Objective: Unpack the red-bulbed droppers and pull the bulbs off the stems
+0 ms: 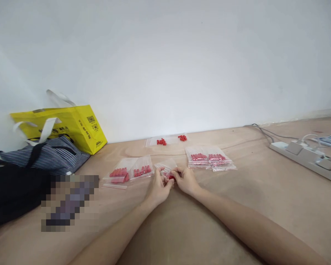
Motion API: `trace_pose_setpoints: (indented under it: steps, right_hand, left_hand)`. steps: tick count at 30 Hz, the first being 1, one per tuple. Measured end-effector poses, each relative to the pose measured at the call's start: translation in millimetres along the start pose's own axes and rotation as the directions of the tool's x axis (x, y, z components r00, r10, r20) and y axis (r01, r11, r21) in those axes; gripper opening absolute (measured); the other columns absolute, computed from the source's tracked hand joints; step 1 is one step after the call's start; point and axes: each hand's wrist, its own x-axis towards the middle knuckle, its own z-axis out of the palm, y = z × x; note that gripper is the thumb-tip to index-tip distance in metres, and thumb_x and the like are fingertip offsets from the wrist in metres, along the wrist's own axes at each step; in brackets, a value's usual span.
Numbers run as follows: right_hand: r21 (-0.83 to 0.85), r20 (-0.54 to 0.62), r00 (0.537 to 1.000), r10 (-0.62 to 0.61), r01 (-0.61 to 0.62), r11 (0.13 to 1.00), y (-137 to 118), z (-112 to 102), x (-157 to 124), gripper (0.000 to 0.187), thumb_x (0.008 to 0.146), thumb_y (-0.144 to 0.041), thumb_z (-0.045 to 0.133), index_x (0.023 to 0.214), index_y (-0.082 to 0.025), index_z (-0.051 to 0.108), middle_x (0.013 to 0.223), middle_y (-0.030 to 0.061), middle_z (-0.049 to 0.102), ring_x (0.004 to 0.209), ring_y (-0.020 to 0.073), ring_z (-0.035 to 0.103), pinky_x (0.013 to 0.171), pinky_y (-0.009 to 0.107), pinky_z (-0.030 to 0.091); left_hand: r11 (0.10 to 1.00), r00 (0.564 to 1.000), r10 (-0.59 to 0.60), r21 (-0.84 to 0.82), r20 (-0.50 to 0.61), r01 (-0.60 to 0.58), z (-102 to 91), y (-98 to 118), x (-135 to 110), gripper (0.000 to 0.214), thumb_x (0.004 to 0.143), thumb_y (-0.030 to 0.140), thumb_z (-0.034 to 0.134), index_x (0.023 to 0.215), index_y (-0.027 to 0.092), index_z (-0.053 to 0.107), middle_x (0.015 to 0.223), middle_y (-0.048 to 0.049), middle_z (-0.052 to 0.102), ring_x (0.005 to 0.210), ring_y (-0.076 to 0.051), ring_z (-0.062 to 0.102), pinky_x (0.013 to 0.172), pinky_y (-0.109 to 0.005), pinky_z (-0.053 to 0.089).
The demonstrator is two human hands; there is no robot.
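My left hand and my right hand meet above the middle of the table, fingers closed on a small clear zip bag. Red pieces show between the fingertips; whether they lie inside the bag or at its mouth I cannot tell. Left of my hands lie zip bags and an overlapping pile of zip bags, with rows of red pieces in them. Stacked zip bags of the same kind sit to the right. Behind, small red pieces lie in two heaps on clear plastic.
A yellow shopping bag, a striped bag and black fabric crowd the left side. A blurred-out object lies in front of them. At right is a white power strip with plugs and a cable. A wall rises behind.
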Motion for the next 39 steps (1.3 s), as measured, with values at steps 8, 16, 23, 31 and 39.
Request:
trace_pose_setpoints:
  steps: [8, 16, 23, 31, 39]
  right_hand:
    - [0.148, 0.088, 0.958, -0.274, 0.260, 0.954, 14.8, -19.5, -3.7, 0.019, 0.073, -0.011, 0.045, 0.082, -0.018, 0.059, 0.083, 0.0031, 0.066, 0.078, 0.0138, 0.060, 0.070, 0.026, 0.046]
    - [-0.054, -0.011, 0.927, -0.374, 0.373, 0.926, 32.2, -31.4, -6.0, 0.021, 0.063, 0.000, 0.041, 0.063, -0.018, 0.051, 0.062, -0.0012, 0.056, 0.059, 0.0107, 0.052, 0.057, 0.021, 0.041]
    - [-0.180, -0.005, 0.929, -0.370, 0.363, 0.914, 38.6, -46.9, -1.1, 0.018, 0.072, -0.011, 0.048, 0.066, -0.018, 0.063, 0.078, 0.0049, 0.056, 0.077, 0.0154, 0.051, 0.069, 0.028, 0.040]
    - [0.068, 0.324, 0.896, -0.302, 0.296, 0.953, 20.4, -49.9, -1.3, 0.019, 0.070, -0.034, 0.061, 0.077, -0.016, 0.063, 0.069, -0.0003, 0.052, 0.064, 0.0108, 0.046, 0.058, 0.022, 0.036]
    - [0.175, 0.411, 0.900, -0.143, 0.076, 0.982, 12.2, -37.6, -1.0, 0.035, 0.057, -0.035, 0.071, 0.084, -0.016, 0.061, 0.066, -0.0037, 0.055, 0.057, 0.0086, 0.044, 0.053, 0.020, 0.035]
  left_hand:
    - [0.595, 0.890, 0.420, 0.686, 0.178, -0.418, -45.4, 9.4, 9.8, 0.046, 0.061, 0.009, 0.047, 0.106, 0.018, 0.049, 0.103, -0.0070, 0.051, 0.100, -0.024, 0.046, 0.089, -0.044, 0.033]
    - [0.471, 0.843, 0.297, 0.700, 0.448, -0.538, -43.1, -0.1, 11.1, 0.042, 0.079, 0.021, 0.041, 0.120, 0.019, 0.041, 0.123, -0.0066, 0.048, 0.123, -0.025, 0.029, 0.101, -0.053, 0.014]
    - [0.556, 0.796, 0.398, 0.571, 0.455, -0.604, -33.9, 10.0, -7.3, 0.027, 0.081, 0.026, 0.043, 0.105, 0.021, 0.053, 0.101, -0.0062, 0.058, 0.099, -0.019, 0.052, 0.093, -0.040, 0.035]
    - [0.652, 0.874, 0.332, 0.584, 0.354, -0.484, -50.7, 8.5, -13.9, 0.022, 0.079, 0.026, 0.047, 0.098, 0.020, 0.054, 0.088, -0.0037, 0.058, 0.080, -0.016, 0.055, 0.073, -0.029, 0.045]
    - [0.672, 0.898, 0.311, 0.596, 0.311, -0.439, -54.4, 5.8, -13.0, 0.021, 0.077, 0.026, 0.049, 0.096, 0.019, 0.055, 0.085, -0.0035, 0.058, 0.079, -0.016, 0.055, 0.070, -0.030, 0.045]
